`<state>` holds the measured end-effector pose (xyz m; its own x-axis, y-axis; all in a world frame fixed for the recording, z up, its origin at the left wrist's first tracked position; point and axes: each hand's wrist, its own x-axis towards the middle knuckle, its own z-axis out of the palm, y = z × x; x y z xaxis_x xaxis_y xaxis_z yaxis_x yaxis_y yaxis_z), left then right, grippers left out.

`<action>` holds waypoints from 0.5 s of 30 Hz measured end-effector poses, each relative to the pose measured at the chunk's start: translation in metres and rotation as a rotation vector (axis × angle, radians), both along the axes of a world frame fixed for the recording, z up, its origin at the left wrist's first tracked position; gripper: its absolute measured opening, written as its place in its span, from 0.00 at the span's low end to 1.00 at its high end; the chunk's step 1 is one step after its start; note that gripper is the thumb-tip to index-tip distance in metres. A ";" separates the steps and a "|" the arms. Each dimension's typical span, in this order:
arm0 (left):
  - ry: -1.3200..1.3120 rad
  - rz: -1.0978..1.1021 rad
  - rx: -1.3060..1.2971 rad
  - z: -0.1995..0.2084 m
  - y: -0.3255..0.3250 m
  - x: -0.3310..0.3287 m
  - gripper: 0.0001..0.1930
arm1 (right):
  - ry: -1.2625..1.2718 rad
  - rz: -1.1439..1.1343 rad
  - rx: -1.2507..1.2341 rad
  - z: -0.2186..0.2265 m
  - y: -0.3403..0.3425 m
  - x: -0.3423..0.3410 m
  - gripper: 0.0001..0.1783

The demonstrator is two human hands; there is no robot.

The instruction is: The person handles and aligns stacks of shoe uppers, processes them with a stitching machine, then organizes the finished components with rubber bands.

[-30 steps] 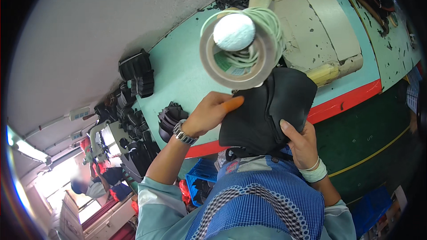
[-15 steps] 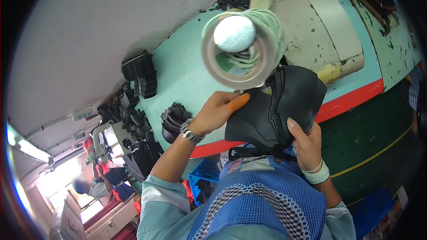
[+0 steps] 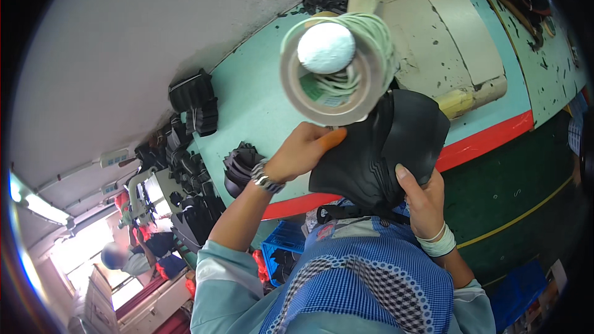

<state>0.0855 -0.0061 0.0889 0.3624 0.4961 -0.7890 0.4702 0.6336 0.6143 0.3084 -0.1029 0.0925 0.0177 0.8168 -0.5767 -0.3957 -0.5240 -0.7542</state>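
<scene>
A fanned stack of black, leather-like cut pieces (image 3: 416, 127) is held between my two hands, in front of the machine. My left hand (image 3: 303, 151), with an orange cover on the thumb, grips the stack's left edge close under the round machine head (image 3: 291, 89). My right hand (image 3: 424, 201) pinches the lower right edge, thumb on top and fingers beneath. The pieces overlap in steps down the middle. Part of the stack's far edge is hidden behind the machine head, which has pale green cord wound on it.
A small pile of black pieces (image 3: 242, 164) lies left on the green table (image 3: 253, 96). Tied black bundles (image 3: 190, 91) stand along the wall. Machine housing (image 3: 455, 37) fills the right. A blue crate (image 3: 272, 244) sits below the table's red edge. Another person (image 3: 139, 260) works far left.
The stack has shifted slightly left and its pieces lie closer together along the middle. Both hands keep their grip, the right one moving slightly left.
</scene>
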 end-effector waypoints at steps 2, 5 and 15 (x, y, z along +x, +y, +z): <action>0.191 -0.175 0.002 -0.003 0.009 0.007 0.14 | -0.003 -0.013 0.022 0.003 0.003 -0.001 0.14; -0.204 0.193 0.041 -0.002 -0.015 -0.005 0.17 | -0.020 -0.018 0.055 -0.002 0.002 -0.001 0.13; -0.134 0.028 0.018 0.011 -0.009 -0.005 0.20 | -0.026 -0.081 0.114 -0.005 0.004 -0.003 0.18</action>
<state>0.0803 -0.0151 0.0998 0.4496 0.5214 -0.7252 0.3652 0.6336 0.6820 0.3059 -0.0992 0.0879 0.0999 0.8721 -0.4790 -0.4125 -0.4018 -0.8176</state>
